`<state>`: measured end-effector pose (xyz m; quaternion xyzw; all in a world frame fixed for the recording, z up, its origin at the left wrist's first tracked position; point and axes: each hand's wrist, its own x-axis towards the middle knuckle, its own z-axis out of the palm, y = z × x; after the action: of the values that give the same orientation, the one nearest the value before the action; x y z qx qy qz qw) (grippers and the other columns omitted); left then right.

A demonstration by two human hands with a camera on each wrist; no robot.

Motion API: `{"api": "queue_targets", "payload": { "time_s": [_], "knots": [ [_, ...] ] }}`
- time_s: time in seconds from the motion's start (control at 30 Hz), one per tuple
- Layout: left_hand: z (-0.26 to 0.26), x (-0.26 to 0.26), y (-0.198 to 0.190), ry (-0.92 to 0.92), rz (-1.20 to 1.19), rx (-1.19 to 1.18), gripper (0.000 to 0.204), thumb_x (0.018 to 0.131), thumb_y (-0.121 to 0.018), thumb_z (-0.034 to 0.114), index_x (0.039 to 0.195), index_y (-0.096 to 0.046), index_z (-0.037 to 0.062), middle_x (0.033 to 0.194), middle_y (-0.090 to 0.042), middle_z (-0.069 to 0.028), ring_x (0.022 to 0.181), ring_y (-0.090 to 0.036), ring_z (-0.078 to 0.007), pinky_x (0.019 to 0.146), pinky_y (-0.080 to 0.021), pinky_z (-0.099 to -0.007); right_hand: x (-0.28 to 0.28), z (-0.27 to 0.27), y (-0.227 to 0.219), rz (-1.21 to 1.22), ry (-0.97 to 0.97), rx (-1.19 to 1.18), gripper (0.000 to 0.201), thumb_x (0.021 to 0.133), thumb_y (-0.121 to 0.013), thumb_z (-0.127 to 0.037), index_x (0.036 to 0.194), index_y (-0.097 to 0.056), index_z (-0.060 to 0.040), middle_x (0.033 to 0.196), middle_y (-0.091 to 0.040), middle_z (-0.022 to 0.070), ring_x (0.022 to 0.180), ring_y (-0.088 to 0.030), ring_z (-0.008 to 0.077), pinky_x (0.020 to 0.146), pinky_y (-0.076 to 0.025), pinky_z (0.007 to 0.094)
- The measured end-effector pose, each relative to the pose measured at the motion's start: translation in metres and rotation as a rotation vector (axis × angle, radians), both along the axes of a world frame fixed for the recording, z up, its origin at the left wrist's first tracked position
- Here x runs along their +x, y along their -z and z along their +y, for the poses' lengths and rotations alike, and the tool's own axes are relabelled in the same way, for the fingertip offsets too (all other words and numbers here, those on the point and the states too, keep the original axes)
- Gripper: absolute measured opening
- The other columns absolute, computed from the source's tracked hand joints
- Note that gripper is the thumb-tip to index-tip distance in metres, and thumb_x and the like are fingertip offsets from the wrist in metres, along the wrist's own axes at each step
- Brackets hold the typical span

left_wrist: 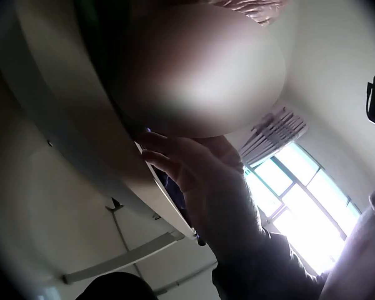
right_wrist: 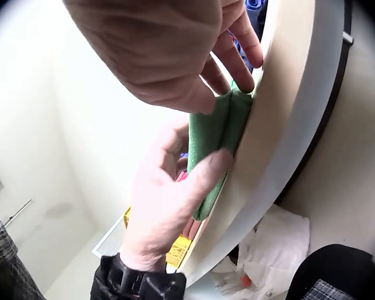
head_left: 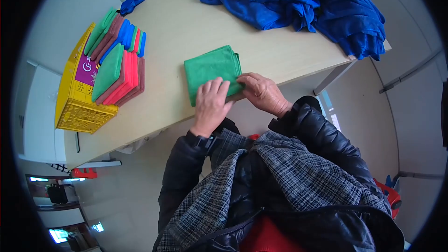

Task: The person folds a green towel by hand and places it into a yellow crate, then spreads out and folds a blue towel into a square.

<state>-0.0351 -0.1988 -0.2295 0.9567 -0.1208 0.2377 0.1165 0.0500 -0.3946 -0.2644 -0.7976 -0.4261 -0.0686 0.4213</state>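
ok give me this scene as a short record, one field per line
surface: pale table
centre item: green cloth, folded, near the table's front edge
left hand: fingers over the green cloth, thumb at its near edge
right hand: thumb and fingers on the corner nearest it
left side: folded cloths in green, brown, red and blue, stacked by a yellow crate
beyond the stacks: small blue bundle
far right: heap of loose blue cloth
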Motion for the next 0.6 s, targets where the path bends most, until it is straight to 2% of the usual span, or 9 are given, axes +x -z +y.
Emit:
{"api": "queue_targets", "payload": {
  "time_s": [0.07,0.13,0.2,0.27,0.4,0.43,0.5,0.53,0.6],
  "knots": [
    [0.001,0.019,0.012,0.005,0.031,0.004,0.033,0.077,-0.076,0.011,0.108,-0.063,0.0058,0.111,-0.063,-0.0121,0.107,-0.059,-0.0307,0.092,-0.047,-0.0443,-0.005,-0.001,0.002,0.059,0.016,-0.002,0.035,0.08,-0.064,-0.002,0.116,-0.061,-0.0023,0.119,-0.064,0.0167,0.109,-0.061,0.0369,0.092,-0.053,0.0416],
    [0.002,0.027,0.018,0.011,0.038,0.0,0.033,0.077,-0.077,0.012,0.106,-0.063,0.0057,0.108,-0.064,-0.012,0.102,-0.061,-0.0306,0.088,-0.049,-0.0438,-0.009,-0.001,0.005,-0.05,0.06,-0.016,0.037,0.08,-0.066,-0.004,0.117,-0.061,-0.0024,0.121,-0.063,0.0163,0.113,-0.06,0.0363,0.095,-0.051,0.0421],
    [0.018,0.029,0.021,-0.136,-0.141,-0.325,0.023,0.083,-0.073,0.012,0.102,-0.063,0.0044,0.097,-0.065,-0.0137,0.089,-0.063,-0.033,0.08,-0.05,-0.0394,-0.01,0.001,0.005,-0.108,0.077,-0.024,0.037,0.08,-0.066,-0.004,0.117,-0.061,-0.0025,0.122,-0.062,0.0161,0.115,-0.059,0.036,0.097,-0.051,0.0423],
    [0.053,0.027,0.022,-0.257,-0.199,-0.603,0.015,0.091,-0.069,0.013,0.101,-0.064,0.0035,0.091,-0.066,-0.0119,0.08,-0.065,-0.0292,0.074,-0.05,-0.0371,-0.012,0.008,0.007,-0.237,0.023,-0.102,0.038,0.082,-0.066,-0.008,0.119,-0.06,-0.0019,0.122,-0.061,0.016,0.117,-0.057,0.034,0.1,-0.048,0.0435],
    [0.11,-0.016,0.014,-0.327,-0.484,-1.277,0.017,0.099,-0.064,0.017,0.105,-0.062,0.0019,0.094,-0.066,-0.0028,0.082,-0.064,-0.0145,0.072,-0.051,-0.033,-0.012,0.016,0.012,-0.302,-0.013,-0.177,0.036,0.084,-0.065,-0.012,0.118,-0.061,-0.002,0.123,-0.061,0.0147,0.121,-0.055,0.0317,0.104,-0.044,0.0447],
    [0.131,-0.032,0.023,-0.33,-0.495,-1.269,0.017,0.099,-0.064,0.017,0.105,-0.062,0.0019,0.094,-0.066,-0.0028,0.082,-0.064,-0.0145,0.072,-0.051,-0.033,-0.01,0.017,0.011,-0.304,-0.011,-0.199,0.035,0.085,-0.065,-0.013,0.118,-0.061,-0.0023,0.123,-0.06,0.0141,0.122,-0.054,0.031,0.105,-0.043,0.045],
    [0.172,-0.067,0.06,-0.664,-0.304,-1.607,0.024,0.099,-0.063,0.017,0.114,-0.059,-0.0002,0.093,-0.066,-0.0036,0.087,-0.065,-0.0148,0.075,-0.051,-0.0318,-0.006,0.018,0.009,-0.315,-0.033,-0.192,0.033,0.085,-0.065,-0.012,0.117,-0.062,-0.0024,0.123,-0.061,0.0137,0.12,-0.054,0.0311,0.104,-0.044,0.0445],
    [0.177,-0.078,0.065,-0.675,-0.312,-1.604,0.024,0.099,-0.063,0.017,0.114,-0.059,-0.0002,0.093,-0.066,-0.0036,0.087,-0.065,-0.0148,0.075,-0.051,-0.0318,-0.005,0.017,0.008,-0.322,-0.046,-0.193,0.032,0.085,-0.064,-0.011,0.116,-0.062,-0.0024,0.122,-0.061,0.0133,0.119,-0.055,0.0311,0.103,-0.044,0.044],
    [0.182,-0.094,0.072,-0.817,-0.224,-1.387,0.029,0.096,-0.066,0.016,0.119,-0.057,0.0001,0.099,-0.066,-0.0067,0.092,-0.065,-0.0184,0.08,-0.052,-0.0346,0.0,0.016,0.008,-0.334,-0.072,-0.195,0.031,0.085,-0.064,-0.011,0.115,-0.063,-0.0025,0.122,-0.061,0.013,0.118,-0.056,0.0311,0.102,-0.045,0.0435]
  ]
}}
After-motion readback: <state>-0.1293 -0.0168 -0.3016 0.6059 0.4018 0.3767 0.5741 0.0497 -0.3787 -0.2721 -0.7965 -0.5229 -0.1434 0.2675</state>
